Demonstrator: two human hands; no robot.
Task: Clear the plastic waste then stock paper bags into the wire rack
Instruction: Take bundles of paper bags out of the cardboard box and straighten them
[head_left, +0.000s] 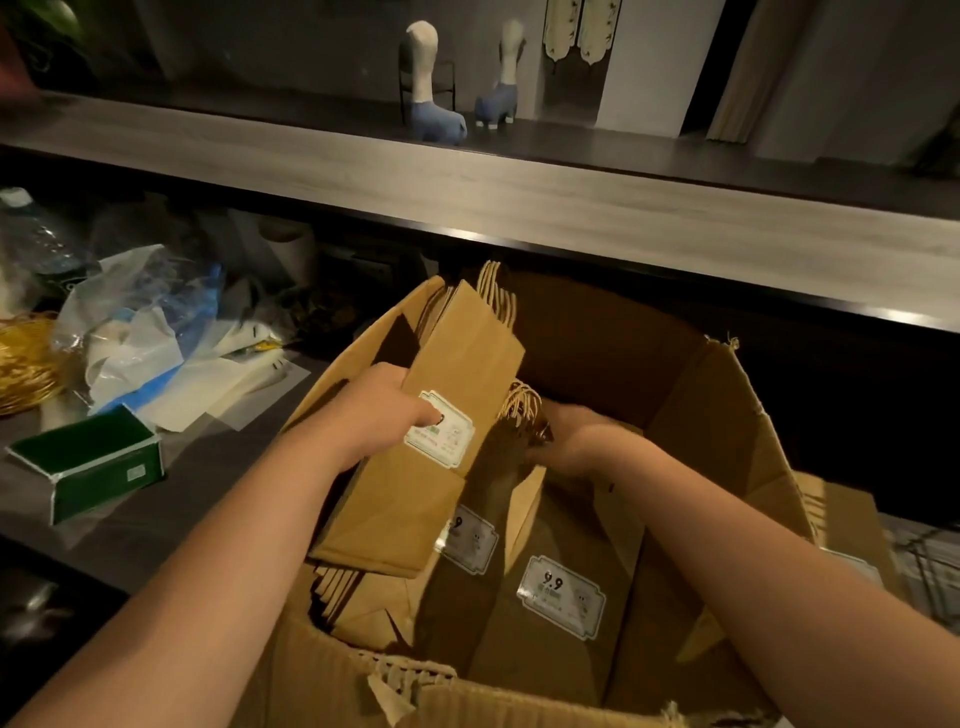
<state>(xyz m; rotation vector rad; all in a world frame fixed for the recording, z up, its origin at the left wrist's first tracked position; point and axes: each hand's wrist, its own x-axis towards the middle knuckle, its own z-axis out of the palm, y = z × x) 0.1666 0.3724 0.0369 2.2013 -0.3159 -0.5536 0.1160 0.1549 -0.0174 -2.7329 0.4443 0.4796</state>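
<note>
The left hand (382, 410) grips a stack of flat paper bags (415, 441), thumb pressed on the white label on the top bag, fingers curled round the stack's left side. The stack is tilted, its twisted handles pointing away toward the shelf (519, 197), its lower end resting among the other bags in the open box (737, 415). The right hand (576, 441) is down inside the box, just right of the stack, beside the cord handles of a second bunch of bags (561, 597); it is blurred and partly hidden, so whether its grip is closed on anything cannot be told. The bags left in the box lie flat, two with white labels reading 9.9 facing up.

The box stands at the near edge of the dark bench (171, 483), its front wall torn along the top. On the bench left of the box lies a heap of plastic waste (140, 332), clear and blue film with white sheets under it. Nearer the bench's front edge is a green carton (88, 462). At the left edge sits a coil of gold cord (23, 364), and behind the heap a water bottle (36, 239). Part of a wire rack (930, 566) shows at the right, beyond the box. Two blue and white figurines (431, 88) stand on the shelf above.
</note>
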